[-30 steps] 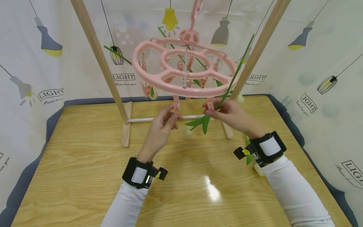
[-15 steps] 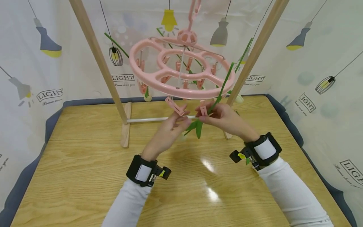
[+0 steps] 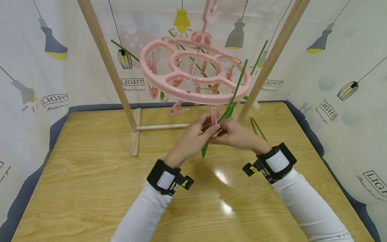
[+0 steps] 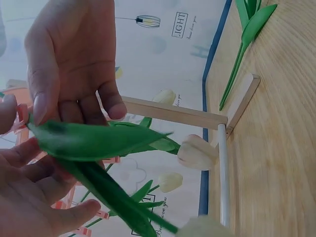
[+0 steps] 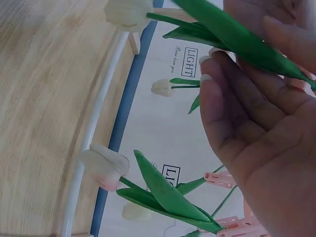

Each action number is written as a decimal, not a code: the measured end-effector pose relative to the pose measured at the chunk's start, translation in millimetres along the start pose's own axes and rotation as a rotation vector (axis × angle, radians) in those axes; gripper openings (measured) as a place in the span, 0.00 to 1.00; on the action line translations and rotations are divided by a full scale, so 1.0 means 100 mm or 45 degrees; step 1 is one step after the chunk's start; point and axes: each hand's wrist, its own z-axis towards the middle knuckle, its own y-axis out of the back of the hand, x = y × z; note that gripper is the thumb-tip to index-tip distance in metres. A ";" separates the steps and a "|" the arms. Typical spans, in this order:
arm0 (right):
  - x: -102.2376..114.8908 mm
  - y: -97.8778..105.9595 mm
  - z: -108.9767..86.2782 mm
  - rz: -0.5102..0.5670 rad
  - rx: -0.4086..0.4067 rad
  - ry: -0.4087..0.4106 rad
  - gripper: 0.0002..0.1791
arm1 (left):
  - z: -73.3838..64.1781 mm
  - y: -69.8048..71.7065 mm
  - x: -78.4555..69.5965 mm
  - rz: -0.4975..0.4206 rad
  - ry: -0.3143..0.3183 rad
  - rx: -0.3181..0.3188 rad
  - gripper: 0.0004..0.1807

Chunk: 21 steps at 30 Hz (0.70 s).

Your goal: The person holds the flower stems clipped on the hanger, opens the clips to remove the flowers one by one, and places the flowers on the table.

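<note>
A round pink clip hanger (image 3: 193, 99) with several dangling clothespins hangs before me. My left hand (image 3: 190, 141) pinches the lower end of a pink clothespin (image 3: 214, 115) at the hanger's near rim. Right beside it, almost touching, my right hand (image 3: 239, 136) holds a white artificial tulip by its stem (image 3: 240, 80), which slants up past the rim. The tulip's leaf (image 4: 94, 140) lies between both hands in the left wrist view; its white flower (image 5: 128, 15) shows in the right wrist view. Another clothespin (image 3: 178, 107) hangs tilted to the left.
Wooden posts (image 3: 109, 64) and a white crossbar (image 3: 163, 126) frame the hanger. More tulips hang from its clips, such as one with a pinkish-white flower (image 5: 106, 165). Green stems (image 3: 257, 127) lie on the wooden table (image 3: 90, 188) at the right, partly behind my right arm.
My left hand has let go of the clothespin on the left and moved right to the one beside my right hand. The tulip has shifted and tilted, its stem now lower.
</note>
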 end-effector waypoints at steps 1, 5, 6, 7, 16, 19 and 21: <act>0.00 -0.01 0.00 -0.012 0.024 0.006 0.14 | 0.00 -0.01 0.00 0.012 0.004 -0.008 0.28; -0.02 -0.04 0.00 -0.034 0.109 0.024 0.16 | 0.00 -0.02 0.00 0.025 -0.007 -0.051 0.21; -0.03 -0.04 0.00 -0.042 0.109 0.024 0.15 | 0.00 -0.02 0.00 0.016 -0.009 -0.062 0.20; -0.04 -0.04 0.00 -0.051 0.100 0.030 0.16 | 0.00 -0.01 0.00 0.004 -0.007 -0.072 0.19; -0.07 0.10 -0.09 0.014 -0.169 0.025 0.08 | -0.03 0.04 0.01 -0.075 -0.064 -0.121 0.11; -0.07 0.15 -0.12 0.093 -0.261 0.081 0.08 | -0.05 0.05 0.03 -0.078 -0.085 -0.107 0.12; -0.07 0.17 -0.15 0.147 -0.302 0.115 0.08 | -0.06 0.06 0.06 -0.044 -0.110 -0.104 0.18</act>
